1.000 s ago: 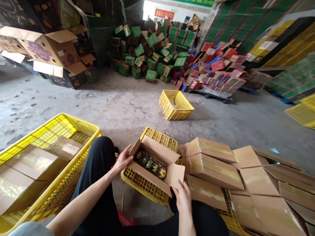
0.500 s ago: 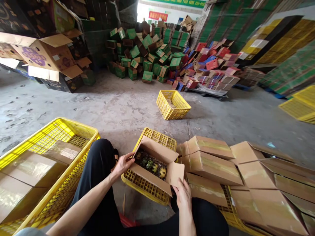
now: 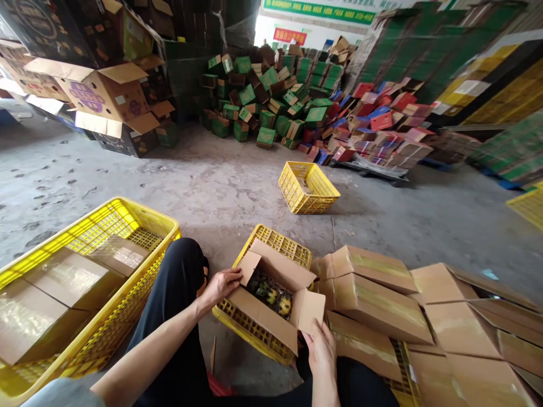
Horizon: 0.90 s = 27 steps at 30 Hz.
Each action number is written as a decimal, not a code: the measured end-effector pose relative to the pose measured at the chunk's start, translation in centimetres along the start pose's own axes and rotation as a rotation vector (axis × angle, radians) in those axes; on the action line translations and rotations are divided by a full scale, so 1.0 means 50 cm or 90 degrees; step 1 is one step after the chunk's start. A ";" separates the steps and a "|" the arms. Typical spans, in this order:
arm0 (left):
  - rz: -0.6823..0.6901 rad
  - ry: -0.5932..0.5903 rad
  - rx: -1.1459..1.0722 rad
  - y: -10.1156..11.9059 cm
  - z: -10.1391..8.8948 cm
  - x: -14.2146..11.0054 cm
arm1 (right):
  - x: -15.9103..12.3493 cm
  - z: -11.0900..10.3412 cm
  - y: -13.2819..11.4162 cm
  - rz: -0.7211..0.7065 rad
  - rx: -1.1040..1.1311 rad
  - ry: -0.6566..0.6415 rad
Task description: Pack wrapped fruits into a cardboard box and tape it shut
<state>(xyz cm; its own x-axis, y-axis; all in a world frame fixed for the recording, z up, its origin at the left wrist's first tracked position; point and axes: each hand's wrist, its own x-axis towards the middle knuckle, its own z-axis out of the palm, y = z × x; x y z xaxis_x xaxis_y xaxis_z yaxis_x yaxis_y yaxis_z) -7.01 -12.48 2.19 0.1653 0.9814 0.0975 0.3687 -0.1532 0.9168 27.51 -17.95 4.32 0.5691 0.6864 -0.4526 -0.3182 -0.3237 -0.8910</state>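
An open cardboard box [image 3: 263, 316] rests on an upturned yellow crate [image 3: 254, 330] in front of my knees. Dark green and yellow fruit [image 3: 271, 294] lies inside it. My left hand [image 3: 220, 285] grips the box's left end flap, fingers curled over its edge and bending it inward. My right hand [image 3: 320, 353] holds the right end flap from below, with the thumb on the cardboard. The two long flaps stand open.
A big yellow crate [image 3: 139, 217] with taped boxes stands at my left. Sealed taped cartons [image 3: 373, 294] are stacked at my right. Another yellow crate [image 3: 307, 189] sits on the concrete floor ahead, before heaps of green and red boxes [image 3: 297, 102].
My left hand has pushed the left end flap inward over the fruit. The right hand stays on the right flap. The camera has shifted slightly.
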 end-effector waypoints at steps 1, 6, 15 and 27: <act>0.000 0.004 0.003 0.000 0.000 -0.001 | -0.001 0.000 0.000 -0.002 0.002 0.001; -0.004 0.005 0.022 -0.006 0.003 0.000 | -0.008 0.002 -0.005 -0.005 -0.004 0.002; 0.052 -0.031 0.100 -0.007 0.004 0.002 | -0.015 0.003 -0.010 0.005 0.015 -0.007; 0.074 -0.076 0.144 -0.006 -0.002 0.010 | -0.019 0.002 -0.010 0.007 0.023 -0.013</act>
<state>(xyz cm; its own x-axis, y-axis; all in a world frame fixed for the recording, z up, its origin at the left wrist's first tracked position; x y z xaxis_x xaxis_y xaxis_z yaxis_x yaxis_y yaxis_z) -7.13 -11.93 2.02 0.3199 0.9372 0.1386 0.5333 -0.2991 0.7913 27.05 -18.35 5.21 0.5506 0.6960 -0.4609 -0.3511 -0.3079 -0.8843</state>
